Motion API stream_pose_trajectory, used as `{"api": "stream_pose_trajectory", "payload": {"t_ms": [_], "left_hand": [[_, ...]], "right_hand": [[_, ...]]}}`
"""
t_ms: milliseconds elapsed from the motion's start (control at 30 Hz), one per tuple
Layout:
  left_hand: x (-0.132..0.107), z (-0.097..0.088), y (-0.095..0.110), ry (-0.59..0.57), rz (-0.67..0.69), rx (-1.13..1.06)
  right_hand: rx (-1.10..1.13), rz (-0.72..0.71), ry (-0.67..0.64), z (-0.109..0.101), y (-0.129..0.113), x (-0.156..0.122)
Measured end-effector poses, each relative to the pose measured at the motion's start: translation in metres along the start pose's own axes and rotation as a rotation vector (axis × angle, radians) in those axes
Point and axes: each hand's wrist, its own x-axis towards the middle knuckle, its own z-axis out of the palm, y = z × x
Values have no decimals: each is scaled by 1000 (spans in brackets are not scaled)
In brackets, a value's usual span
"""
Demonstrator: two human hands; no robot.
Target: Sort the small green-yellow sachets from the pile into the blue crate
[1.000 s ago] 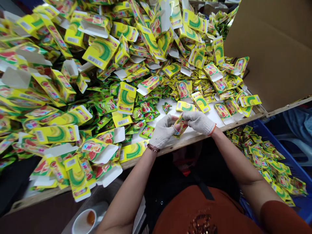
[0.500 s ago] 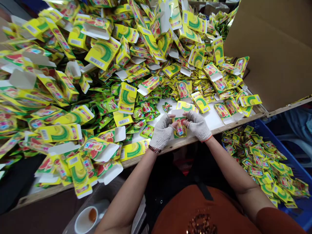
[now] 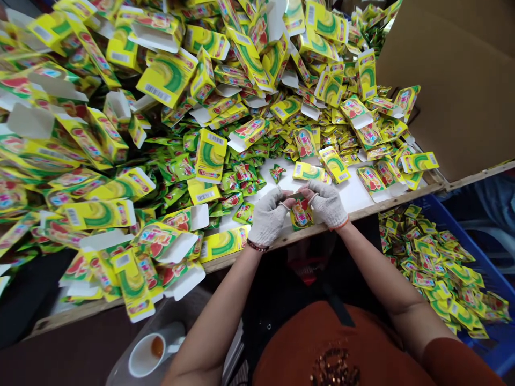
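Both hands wear white knit gloves with bare fingertips. My left hand (image 3: 270,215) and my right hand (image 3: 325,203) grip a small candy box (image 3: 301,213) from its two sides, near the table's front edge. Its printed red, yellow and green face is turned up. Fingers of both hands meet at its far end and cover the flap there. Just beyond the hands lie a yellow box (image 3: 311,172), another yellow box (image 3: 335,165) and a single wrapped candy (image 3: 277,172). To the left of my left hand rests a yellow box (image 3: 225,242) along the edge.
Open candy boxes (image 3: 167,80) are heaped across the left and back, over green wrapped candies (image 3: 177,169). A blue crate (image 3: 462,230) of filled-looking boxes stands low at the right. A large cardboard sheet (image 3: 446,86) rises behind it. A white mug (image 3: 147,355) sits below left.
The white flap at the box's far end stood visible before; now it is folded down under my fingers. My fingertips have come closer together. The view has shifted slightly.
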Motion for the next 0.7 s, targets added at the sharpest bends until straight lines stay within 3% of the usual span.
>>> {"api": "stream_pose_trajectory", "payload": {"t_ms": [100, 333, 400, 567, 700], "left_hand": [[-1, -2, 3, 46, 24, 79], [2, -1, -6, 49, -58, -24], [-2, -4, -4, 49, -9, 41], [-20, -12, 2, -17, 266, 254], [-24, -8, 3, -4, 261, 295]], "right_hand": [[-61, -21, 1, 0, -3, -2], [80, 29, -8, 5, -2, 3], [96, 19, -42, 1, -4, 3], [117, -50, -157, -12, -6, -6], [47, -19, -138, -8, -3, -12]]}}
